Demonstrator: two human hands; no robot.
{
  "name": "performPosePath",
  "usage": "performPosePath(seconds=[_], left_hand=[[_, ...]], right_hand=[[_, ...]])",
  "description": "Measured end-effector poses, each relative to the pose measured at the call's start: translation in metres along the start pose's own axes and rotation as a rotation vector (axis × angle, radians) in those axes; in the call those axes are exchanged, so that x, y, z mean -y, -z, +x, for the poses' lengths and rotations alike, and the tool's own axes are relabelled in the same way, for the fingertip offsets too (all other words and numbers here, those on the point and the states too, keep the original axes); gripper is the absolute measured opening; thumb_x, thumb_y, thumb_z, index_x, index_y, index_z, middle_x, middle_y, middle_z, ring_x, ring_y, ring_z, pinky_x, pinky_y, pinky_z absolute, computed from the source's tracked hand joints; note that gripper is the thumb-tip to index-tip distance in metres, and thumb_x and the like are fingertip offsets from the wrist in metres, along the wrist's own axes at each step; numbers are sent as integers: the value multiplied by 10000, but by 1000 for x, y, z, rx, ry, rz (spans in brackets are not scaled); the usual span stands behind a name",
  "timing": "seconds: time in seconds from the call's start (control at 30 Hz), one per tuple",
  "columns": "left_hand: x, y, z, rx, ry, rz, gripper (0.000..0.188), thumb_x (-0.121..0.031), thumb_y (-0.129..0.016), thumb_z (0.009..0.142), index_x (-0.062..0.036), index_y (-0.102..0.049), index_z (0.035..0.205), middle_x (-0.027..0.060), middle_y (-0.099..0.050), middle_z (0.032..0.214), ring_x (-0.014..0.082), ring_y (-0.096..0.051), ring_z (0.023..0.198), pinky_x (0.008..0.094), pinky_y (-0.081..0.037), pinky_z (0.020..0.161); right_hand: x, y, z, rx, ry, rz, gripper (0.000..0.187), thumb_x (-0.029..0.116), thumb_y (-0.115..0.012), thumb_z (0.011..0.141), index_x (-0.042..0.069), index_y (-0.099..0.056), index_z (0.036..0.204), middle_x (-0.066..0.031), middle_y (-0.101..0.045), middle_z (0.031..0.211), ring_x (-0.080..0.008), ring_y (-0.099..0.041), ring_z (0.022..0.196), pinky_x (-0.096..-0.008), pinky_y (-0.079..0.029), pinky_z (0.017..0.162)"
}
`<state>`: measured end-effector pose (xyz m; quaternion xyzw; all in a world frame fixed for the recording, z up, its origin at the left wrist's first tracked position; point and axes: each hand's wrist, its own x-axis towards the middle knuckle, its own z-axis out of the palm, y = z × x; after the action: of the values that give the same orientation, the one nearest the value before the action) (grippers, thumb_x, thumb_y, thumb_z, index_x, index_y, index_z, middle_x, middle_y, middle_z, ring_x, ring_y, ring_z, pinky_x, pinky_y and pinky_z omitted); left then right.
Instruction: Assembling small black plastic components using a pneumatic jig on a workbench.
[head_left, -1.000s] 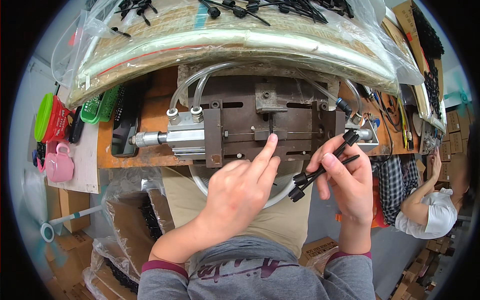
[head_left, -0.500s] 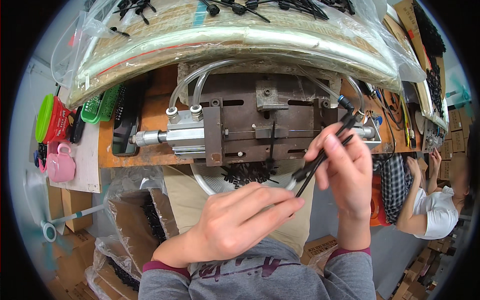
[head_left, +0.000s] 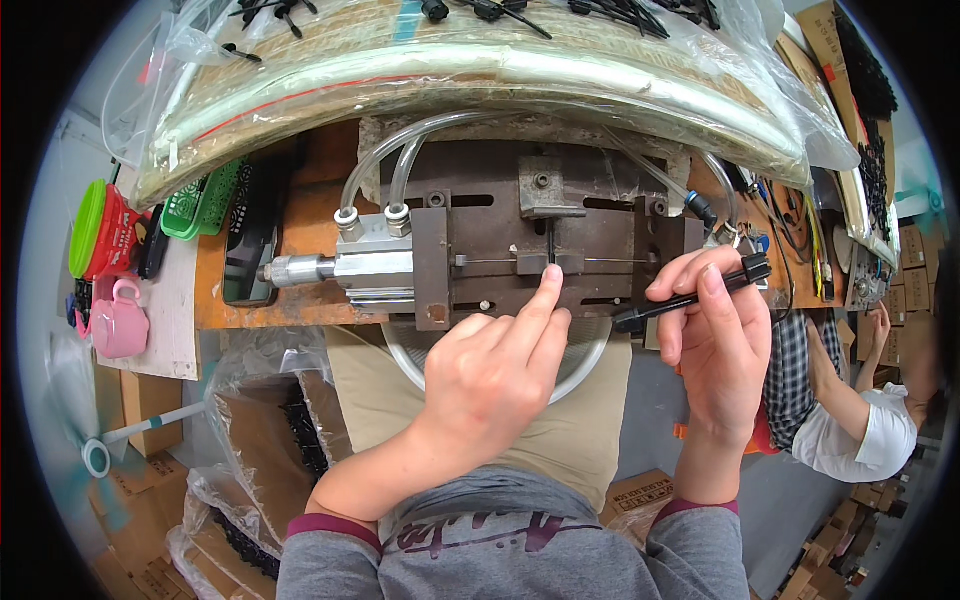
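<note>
My left hand (head_left: 495,365) reaches over the front of a brown metal fixture (head_left: 490,290), its index finger stretched along a thin black plastic rod (head_left: 551,238). The rod points away from me through a small block in the fixture's middle, up to a metal stop (head_left: 541,190). The rod's near end and my left thumb are hidden under the fingers, which appear closed on it. Right of the fixture, my right hand (head_left: 712,345) is closed around black plastic stems (head_left: 680,302) with a ribbed, plug-like head (head_left: 755,268); how many is unclear.
Silver air cylinders (head_left: 375,265) with clear hoses flank the fixture. A white-rimmed basin (head_left: 590,372) sits below, over my lap. A plastic-covered ledge (head_left: 480,80) with black parts rises behind. Pink cup (head_left: 121,322) and green basket (head_left: 205,205) stand left; another person (head_left: 858,430) sits at right.
My left hand has left the pieces in my right hand and moved up to the fixture. The rod there has shifted farther back. My right hand has moved right, its stems turning nearly level.
</note>
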<state>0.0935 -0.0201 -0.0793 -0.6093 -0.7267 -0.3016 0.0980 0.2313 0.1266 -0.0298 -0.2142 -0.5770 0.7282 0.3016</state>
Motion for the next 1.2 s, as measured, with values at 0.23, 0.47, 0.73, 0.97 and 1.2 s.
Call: performPosePath(seconds=[0.23, 0.47, 0.73, 0.97, 1.2], left_hand=[[-5, 17, 13, -118, -17, -374, 367, -76, -828, 670, -8, -730, 1017, 139, -696, 1173, 201, -694, 745, 288, -537, 637], [-5, 29, -5, -81, -86, -523, 378, -53, -840, 649, 15, -731, 1003, 167, -692, 1137, 204, -688, 756, 303, -561, 617], [1, 0, -5, -38, 13, -72, 262, -131, -827, 670, -50, -707, 888, 113, -693, 1216, 142, -614, 614, 264, -464, 556], [0, -3, 3, -14, -8, 64, 263, -171, -823, 675, -77, -704, 889, 88, -702, 1208, 116, -588, 570, 253, -419, 530], [7, 34, 21, 53, -14, -140, 320, -222, -835, 724, -78, -727, 988, 85, -722, 1133, 161, -670, 678, 248, -471, 568]], right_hand=[[-4, -5, -5, 63, -154, 75, 174, 158, -507, 1034, -1, -549, 976, -157, -655, 940, -130, -560, 573, -238, -457, 529], [-4, 2, 10, 7, -54, 84, 216, 164, -479, 1049, -20, -578, 993, -164, -674, 949, -120, -572, 573, -231, -459, 512], [-6, -3, 3, 39, 237, -137, 555, 355, -379, 1059, -135, -540, 1263, -251, -607, 1228, -268, -665, 1027, -355, -516, 907], [0, -2, -8, 64, 155, -49, 667, 477, -347, 1028, -122, -477, 1292, -303, -557, 1297, -341, -640, 1122, -420, -476, 997], [-12, 2, -14, 142, 304, -315, 390, -94, -775, 728, -36, -605, 1075, -249, -598, 1252, -268, -682, 1053, -373, -557, 892]])
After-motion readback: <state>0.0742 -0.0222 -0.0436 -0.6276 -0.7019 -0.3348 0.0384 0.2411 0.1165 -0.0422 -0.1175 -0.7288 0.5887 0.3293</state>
